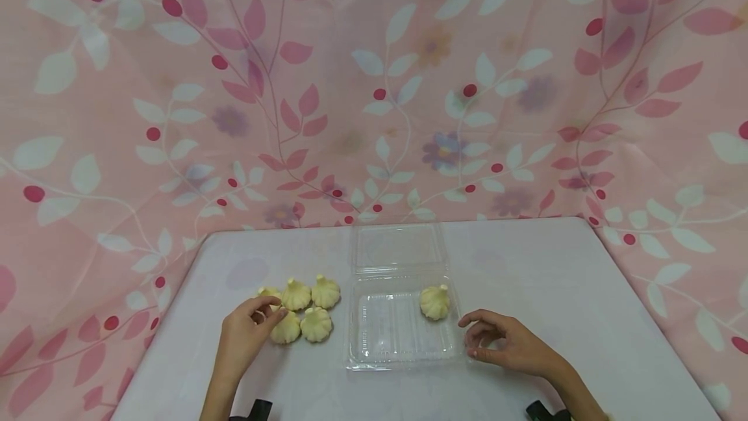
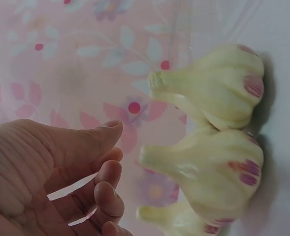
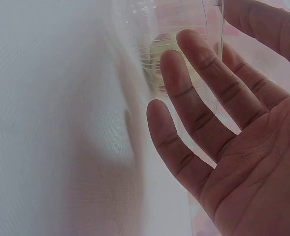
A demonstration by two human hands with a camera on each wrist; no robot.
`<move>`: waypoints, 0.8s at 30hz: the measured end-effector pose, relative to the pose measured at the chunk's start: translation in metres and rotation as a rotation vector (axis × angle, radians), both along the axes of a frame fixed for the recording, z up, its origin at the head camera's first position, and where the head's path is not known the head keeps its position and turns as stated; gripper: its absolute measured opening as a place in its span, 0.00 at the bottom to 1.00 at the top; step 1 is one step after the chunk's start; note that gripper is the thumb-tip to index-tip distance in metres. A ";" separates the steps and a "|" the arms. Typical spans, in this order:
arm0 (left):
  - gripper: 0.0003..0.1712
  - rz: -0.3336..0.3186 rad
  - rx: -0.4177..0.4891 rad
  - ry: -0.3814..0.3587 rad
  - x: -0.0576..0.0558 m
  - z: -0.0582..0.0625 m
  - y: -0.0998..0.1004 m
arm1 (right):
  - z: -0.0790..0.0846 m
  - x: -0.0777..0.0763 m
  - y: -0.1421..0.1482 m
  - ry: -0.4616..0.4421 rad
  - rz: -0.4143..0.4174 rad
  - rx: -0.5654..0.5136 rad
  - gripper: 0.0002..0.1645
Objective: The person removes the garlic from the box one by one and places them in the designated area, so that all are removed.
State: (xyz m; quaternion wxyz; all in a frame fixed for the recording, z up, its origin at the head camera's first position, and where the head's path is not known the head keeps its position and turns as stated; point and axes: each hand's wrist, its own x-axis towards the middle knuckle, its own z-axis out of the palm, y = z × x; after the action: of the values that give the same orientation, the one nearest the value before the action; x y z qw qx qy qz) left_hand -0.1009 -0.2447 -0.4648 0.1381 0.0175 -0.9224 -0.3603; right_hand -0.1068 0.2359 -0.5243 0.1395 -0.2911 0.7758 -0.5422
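Observation:
Several pale garlic bulbs [image 1: 316, 325] with purple patches lie together on the left of the table. My left hand [image 1: 245, 330] hovers at their left side, partly covering the nearest ones in the head view. In the left wrist view the loosely bent fingers [image 2: 109, 196] hold nothing, with a gap between them and the garlic bulbs [image 2: 216, 172]. A clear plastic clamshell box [image 1: 386, 362] stands unfolded mid-table, one garlic bulb [image 1: 435, 303] in its right part. Beside the box's right wall is my right hand [image 1: 505, 343], fingers relaxed and apart; whether the thumb touches the rim is unclear.
The box's transparent lid [image 1: 398, 249] lies back toward the far table edge. Pink flowered cloth [image 1: 374, 83] hangs behind the white table [image 1: 526, 265]. Dark wrist mounts [image 1: 260, 409] show below the hands.

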 end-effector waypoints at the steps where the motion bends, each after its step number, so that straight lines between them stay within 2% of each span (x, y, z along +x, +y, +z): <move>1: 0.11 -0.008 0.005 0.015 0.000 0.001 0.002 | 0.000 0.000 0.000 -0.003 0.000 0.002 0.25; 7: 0.11 -0.060 0.032 0.087 -0.002 0.006 0.015 | 0.000 0.000 0.000 -0.017 -0.001 0.012 0.25; 13: 0.11 -0.091 0.068 0.089 -0.004 0.010 0.031 | 0.001 0.000 0.000 -0.015 -0.007 0.020 0.25; 24: 0.11 -0.196 0.123 0.100 -0.015 0.017 0.064 | 0.001 0.001 0.000 -0.010 -0.012 0.020 0.25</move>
State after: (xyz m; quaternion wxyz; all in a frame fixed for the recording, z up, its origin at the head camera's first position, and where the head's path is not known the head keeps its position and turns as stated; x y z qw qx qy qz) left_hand -0.1155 -0.1808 -0.4482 0.1465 -0.0824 -0.8879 -0.4283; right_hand -0.1062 0.2356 -0.5231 0.1430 -0.2825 0.7821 -0.5367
